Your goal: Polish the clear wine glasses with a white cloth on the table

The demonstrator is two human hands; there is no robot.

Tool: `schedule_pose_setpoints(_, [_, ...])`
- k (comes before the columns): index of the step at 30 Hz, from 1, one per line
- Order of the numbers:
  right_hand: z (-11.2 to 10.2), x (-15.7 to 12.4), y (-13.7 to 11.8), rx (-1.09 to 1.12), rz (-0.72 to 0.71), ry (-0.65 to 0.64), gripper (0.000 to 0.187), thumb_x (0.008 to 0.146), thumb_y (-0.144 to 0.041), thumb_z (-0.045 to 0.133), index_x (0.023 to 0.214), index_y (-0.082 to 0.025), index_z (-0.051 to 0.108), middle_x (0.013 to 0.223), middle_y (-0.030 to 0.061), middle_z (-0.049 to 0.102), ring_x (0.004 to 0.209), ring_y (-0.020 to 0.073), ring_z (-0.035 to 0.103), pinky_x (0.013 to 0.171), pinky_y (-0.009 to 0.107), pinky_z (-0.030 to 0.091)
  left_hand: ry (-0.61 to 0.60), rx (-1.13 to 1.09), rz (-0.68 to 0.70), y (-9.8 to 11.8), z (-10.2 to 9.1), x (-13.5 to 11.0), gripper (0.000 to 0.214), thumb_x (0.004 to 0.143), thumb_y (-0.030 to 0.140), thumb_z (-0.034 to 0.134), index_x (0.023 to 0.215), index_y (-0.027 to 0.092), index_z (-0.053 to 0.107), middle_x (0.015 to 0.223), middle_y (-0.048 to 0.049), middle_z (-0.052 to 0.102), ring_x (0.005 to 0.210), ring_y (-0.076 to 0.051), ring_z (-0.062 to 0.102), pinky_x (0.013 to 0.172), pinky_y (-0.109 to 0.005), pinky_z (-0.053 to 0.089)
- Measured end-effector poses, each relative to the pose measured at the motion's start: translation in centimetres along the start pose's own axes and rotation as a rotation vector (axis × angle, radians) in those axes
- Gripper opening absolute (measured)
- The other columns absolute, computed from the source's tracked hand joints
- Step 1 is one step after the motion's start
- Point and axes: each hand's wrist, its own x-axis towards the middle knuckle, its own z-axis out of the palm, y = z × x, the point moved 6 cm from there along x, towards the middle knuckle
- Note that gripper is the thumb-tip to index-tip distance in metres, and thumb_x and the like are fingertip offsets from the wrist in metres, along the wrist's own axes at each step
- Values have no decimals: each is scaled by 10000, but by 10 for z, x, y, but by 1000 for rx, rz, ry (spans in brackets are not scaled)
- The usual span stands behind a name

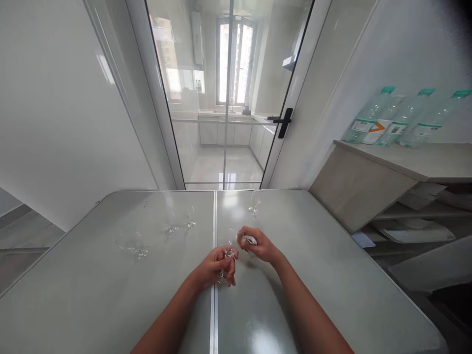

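Observation:
My left hand is closed around a clear stemmed glass, with its foot showing below the fingers. Just beyond it, my right hand is closed on a small white cloth beside the glass's bowl. Whether the cloth touches the glass I cannot tell, as the fingers cover part of both. To the left, a large-bowled stemmed glass appears tilted or lying on the table. Two smaller stemmed glasses, one and another, stand upright nearby. Past my right hand stands a further stemmed glass.
The grey-green table has a pale seam down its middle. Beyond its far edge is a glass door with a black handle. At right, several plastic bottles stand on a wooden shelf unit holding papers and trays.

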Motion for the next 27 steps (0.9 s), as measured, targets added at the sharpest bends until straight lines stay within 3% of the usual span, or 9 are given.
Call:
schedule_pose_setpoints(3, [-6, 1, 15, 357, 28, 322, 367, 973, -500, 569, 1236, -258, 651, 995, 51, 662, 753, 177, 596, 674, 304, 505, 136, 17, 147, 6, -6, 6, 355, 886, 434, 724, 1042, 144, 590, 558, 73, 510, 416, -78, 512, 628, -290, 543])
schedule_pose_setpoints(5, [-7, -1, 24, 519, 43, 497, 396, 973, -523, 549, 1247, -265, 673, 1168, 74, 639, 881, 197, 610, 734, 317, 542, 257, 63, 233, 9, -12, 8, 351, 863, 421, 754, 1024, 155, 591, 609, 83, 509, 400, -43, 465, 632, -276, 530])
schedule_pose_setpoints(7, [-5, -1, 30, 606, 84, 563, 389, 961, -527, 565, 1213, -267, 707, 1200, 66, 615, 876, 185, 594, 721, 303, 556, 410, 147, 298, 12, -20, 6, 342, 833, 405, 785, 966, 167, 578, 689, 81, 540, 379, -9, 423, 602, -257, 519])
schedule_pose_setpoints(11, [2, -1, 29, 727, 133, 533, 389, 964, -537, 555, 1257, -314, 681, 1099, 28, 580, 750, 149, 549, 626, 273, 543, 660, 296, 304, 15, -33, 1, 418, 755, 422, 837, 947, 192, 546, 778, 55, 620, 381, -18, 466, 401, -168, 350])
schedule_pose_setpoints(15, [14, 1, 23, 677, 139, 446, 452, 971, -588, 511, 1279, -296, 667, 1084, 40, 583, 771, 160, 559, 694, 283, 534, 669, 307, 219, 11, -34, 2, 575, 661, 496, 869, 1048, 171, 595, 832, -10, 699, 423, -71, 552, 362, -174, 333])
schedule_pose_setpoints(18, [24, 2, 21, 596, 151, 403, 472, 968, -611, 499, 1285, -303, 666, 1105, 44, 579, 799, 165, 568, 750, 288, 521, 669, 331, 168, 8, -30, 2, 631, 596, 472, 910, 1055, 153, 617, 707, 7, 681, 404, -89, 540, 340, -176, 323])
schedule_pose_setpoints(23, [28, 4, 37, 554, 265, 398, 489, 907, -602, 601, 1312, -331, 647, 1111, 27, 606, 776, 156, 574, 714, 277, 494, 718, 383, 223, 12, -29, -5, 455, 699, 454, 855, 962, 149, 644, 442, 85, 522, 319, -55, 381, 353, -173, 310])
schedule_pose_setpoints(27, [8, -3, 56, 410, 430, 546, 520, 795, -629, 696, 1046, -177, 752, 886, 51, 652, 737, 173, 561, 647, 277, 457, 799, 327, 344, 24, -32, -13, 372, 769, 433, 803, 958, 160, 636, 378, 115, 456, 307, -47, 329, 396, -177, 345])
